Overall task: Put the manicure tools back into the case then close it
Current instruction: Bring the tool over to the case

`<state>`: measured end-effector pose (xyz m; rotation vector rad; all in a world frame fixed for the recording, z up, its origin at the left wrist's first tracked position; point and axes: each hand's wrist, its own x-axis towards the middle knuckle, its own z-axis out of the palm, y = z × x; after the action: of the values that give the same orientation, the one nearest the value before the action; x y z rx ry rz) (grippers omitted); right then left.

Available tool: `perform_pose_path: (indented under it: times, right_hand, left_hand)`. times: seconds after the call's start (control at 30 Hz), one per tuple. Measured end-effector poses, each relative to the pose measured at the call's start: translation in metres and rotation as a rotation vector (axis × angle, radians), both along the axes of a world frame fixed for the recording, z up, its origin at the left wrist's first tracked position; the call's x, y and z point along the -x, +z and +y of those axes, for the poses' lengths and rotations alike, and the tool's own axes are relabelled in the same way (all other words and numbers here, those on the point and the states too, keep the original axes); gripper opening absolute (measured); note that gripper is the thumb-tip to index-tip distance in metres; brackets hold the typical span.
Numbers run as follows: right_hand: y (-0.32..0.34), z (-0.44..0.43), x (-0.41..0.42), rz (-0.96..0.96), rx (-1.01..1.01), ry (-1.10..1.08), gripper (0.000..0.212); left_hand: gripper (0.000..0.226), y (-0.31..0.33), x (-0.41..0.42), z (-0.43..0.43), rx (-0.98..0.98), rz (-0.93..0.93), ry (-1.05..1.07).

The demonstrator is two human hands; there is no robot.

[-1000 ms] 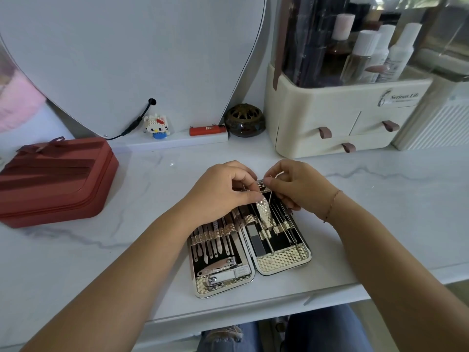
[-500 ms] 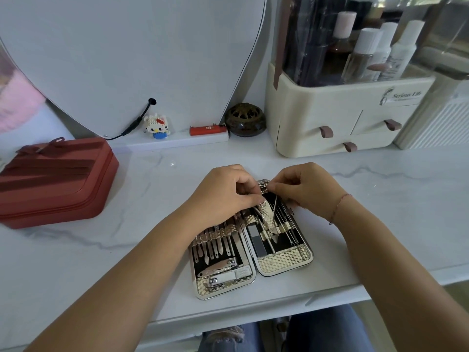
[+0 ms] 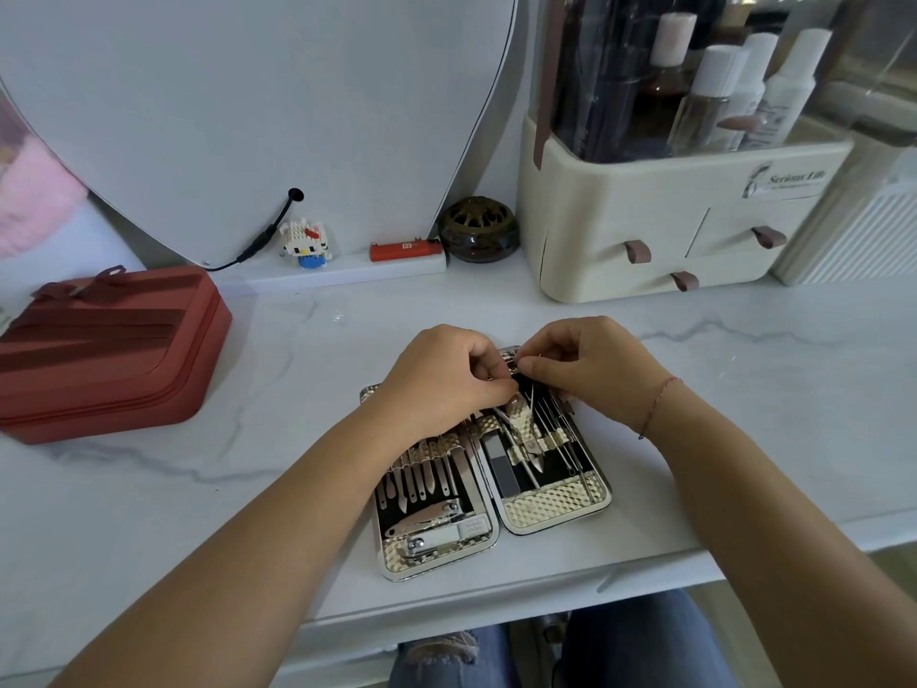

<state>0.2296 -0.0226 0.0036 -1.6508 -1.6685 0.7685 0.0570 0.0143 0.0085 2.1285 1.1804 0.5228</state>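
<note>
Case (image 3: pixel 556 508) lies open flat near the front of the marble counter (image 3: pixel 248 439), 2 halves side by side, right half w/ thin probes and a nipper under straps, left half w/ a row of files and clippers. Vs 1 s ago both hands have dropped lower onto the far end of the right half; the thin wire tool (image 3: pixel 530 397) that stuck up above the knuckles now shows only as a short bit between the fingertips, so it's prob going down into its strap slot. Left hand (image 3: pixel 441 384) is curled, fingertips pinched at the strap area; right hand (image 3: pixel 590 369) also curled, thumb and forefinger pinching the tool's top end. Whether it's fully seated: can't tell, fingers hide it.

Means 1 more tool nearly home; no loose tools visible on the counter, so closing looks close.

Room: case front edge sits near the counter lip, not over it. Red pouch (image 3: pixel 109 345) well apart on the left, cream organizer (image 3: pixel 670 230) well behind. Open counter both sides, so either half could fold over freely.
</note>
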Motion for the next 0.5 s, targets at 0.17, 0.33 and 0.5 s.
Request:
perform_pose_path:
  times: [0.17,0.33,0.5]
  right_hand:
    - [-0.0003,0.0007,-0.0019,0.022,0.015,0.029,0.007]
    - [-0.0003,-0.0008,-0.0004,0.006,0.074,0.07,0.029]
    - [0.0009,0.0056,0.0044,-0.11,0.141,0.026,0.038]
  left_hand:
    - [0.011,-0.0001,-0.0021,-0.0016,-0.004,0.024,0.017]
    - [0.009,0.0001,-0.0008,0.0014,0.025,0.02,0.016]
    - [0.004,0.0004,0.003,0.0063,0.051,-0.026,-0.004]
